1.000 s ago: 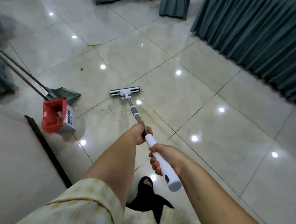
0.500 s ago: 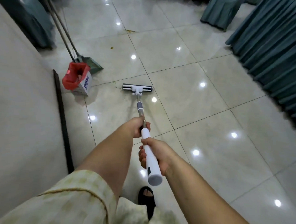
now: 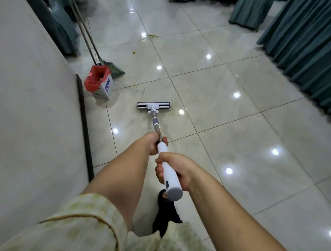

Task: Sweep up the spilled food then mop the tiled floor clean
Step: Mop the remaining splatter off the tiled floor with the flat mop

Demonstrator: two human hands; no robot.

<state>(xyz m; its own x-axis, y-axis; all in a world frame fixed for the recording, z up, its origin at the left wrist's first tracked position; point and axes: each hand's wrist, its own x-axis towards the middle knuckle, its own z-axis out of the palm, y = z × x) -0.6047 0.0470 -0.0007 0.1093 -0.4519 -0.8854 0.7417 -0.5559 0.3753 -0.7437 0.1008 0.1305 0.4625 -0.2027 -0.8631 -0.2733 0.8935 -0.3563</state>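
1. The tiled floor [image 3: 236, 141] is glossy pale stone with thin dark joints and dotted with reflections of ceiling lights. The mop head [image 3: 153, 105] lies flat on it.
2. A plain wall [image 3: 29, 111] runs along the left of the mop head. A dark skirting strip [image 3: 85, 128] stands at its foot.
3. Teal pleated drapes [image 3: 308, 45] hang well to the right of the mop head and reach down to the floor.
4. The mop [image 3: 155, 122] has a thin metal shaft with a grey collar. Its thick white grip rises from the mop head toward the person.
5. A cardboard box [image 3: 98, 82] lined with a red bag stands left of and beyond the mop head, near the wall.
6. A green dustpan [image 3: 115, 69] sits just behind that box. Its long handles [image 3: 88, 34] lean up and away, farther from the mop head.
7. The right hand [image 3: 177, 170] is at the end of the grip farthest from the mop head, with its fingers wrapped tightly round the white tube.
8. The left hand [image 3: 155, 142] is nearer the mop head, and its fingers clasp the shaft where the metal meets the white grip.
9. Spilled food [image 3: 141, 89] lies as small yellowish specks just beyond the mop head, apart from it. Two more bits [image 3: 133, 52] lie farther off.
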